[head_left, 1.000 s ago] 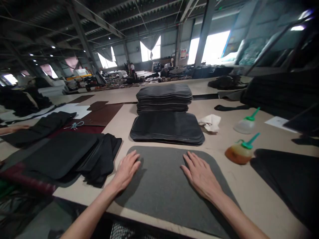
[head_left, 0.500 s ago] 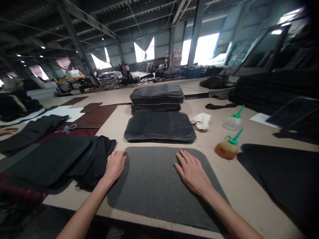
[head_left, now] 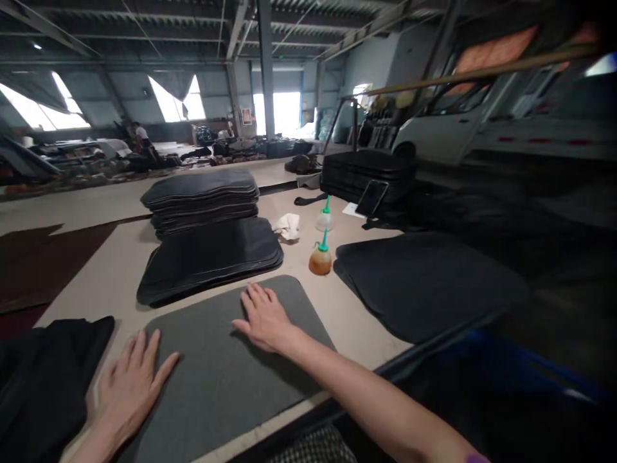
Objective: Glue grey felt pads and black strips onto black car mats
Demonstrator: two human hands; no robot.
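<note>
A dark grey sheet with rounded corners point(head_left: 216, 366) lies flat on the table in front of me. My left hand point(head_left: 130, 379) rests at its left edge, thumb and fingers spread. On the upper right part of the same sheet lies my right hand point(head_left: 264, 318), palm down with the fingers apart. Just beyond is a low stack of black rounded panels point(head_left: 212, 257), and behind that stands a taller stack of similar panels point(head_left: 202, 196). Folded black fabric point(head_left: 43, 379) sits left of my left hand.
Two squeeze bottles with green spouts stand to the right, one with amber liquid point(head_left: 320, 262), one clear point(head_left: 324, 220). A crumpled white cloth point(head_left: 288, 226) is near the stacks. More black panels point(head_left: 429, 283) lie at the right; a phone point(head_left: 372, 198) leans behind them.
My view has swung to the right, so the stacks and bottles appear further left. My left hand's fingers have spread wider at the sheet's left edge. The right hand remains flat on the sheet.
</note>
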